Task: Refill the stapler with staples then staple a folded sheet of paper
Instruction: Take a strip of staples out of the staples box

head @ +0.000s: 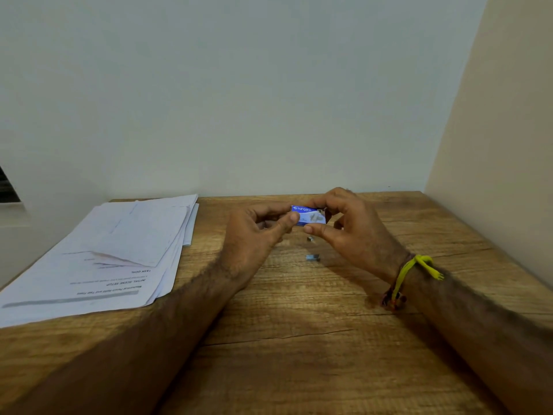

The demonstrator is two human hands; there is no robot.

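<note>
A small blue staple box (308,215) is held above the wooden table (299,339), between both hands. My right hand (350,232) pinches its right end with thumb below and fingers on top. My left hand (258,232) touches the box's left end with thumb and fingertips. Two short strips of staples lie on the table under the hands, one (311,239) close below the box and one (313,258) nearer to me. No stapler is in view.
A loose stack of printed paper sheets (119,253) lies on the table's left part, reaching its left edge. Walls close the table at the back and the right. A yellow band and threads circle my right wrist (402,280).
</note>
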